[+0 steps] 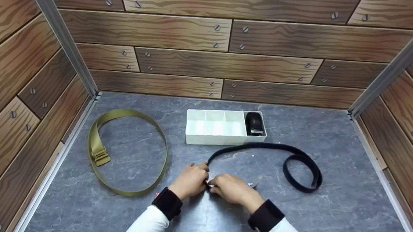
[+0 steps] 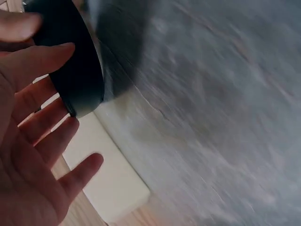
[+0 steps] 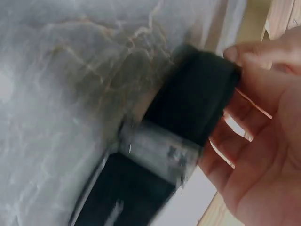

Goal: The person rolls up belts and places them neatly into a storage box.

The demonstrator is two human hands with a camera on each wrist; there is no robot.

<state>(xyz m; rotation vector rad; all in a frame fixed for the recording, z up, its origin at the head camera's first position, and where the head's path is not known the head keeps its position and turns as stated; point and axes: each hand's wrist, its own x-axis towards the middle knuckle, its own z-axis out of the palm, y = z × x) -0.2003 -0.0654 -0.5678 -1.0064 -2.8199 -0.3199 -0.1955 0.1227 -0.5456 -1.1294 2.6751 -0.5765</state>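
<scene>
A black belt (image 1: 277, 146) runs from my two hands in an arc behind them, ending in a loose loop on the right. My left hand (image 1: 191, 180) pinches the black strap (image 2: 77, 66) between thumb and fingers, the other fingers spread beneath it. Close beside it, my right hand (image 1: 235, 189) grips the strap by its edge (image 3: 195, 96). A silver buckle (image 3: 160, 150) sits on the strap just below those fingers in the right wrist view, blurred. In the head view the hands partly hide the piece between them.
Behind the hands stands a white divided tray (image 1: 204, 140), with a rolled black belt (image 1: 254, 122) in its right compartment. An olive belt (image 1: 166, 153) with a buckle lies in a wide loop on the left. Wood-patterned walls (image 1: 181, 62) enclose the grey marbled tabletop (image 1: 349, 223).
</scene>
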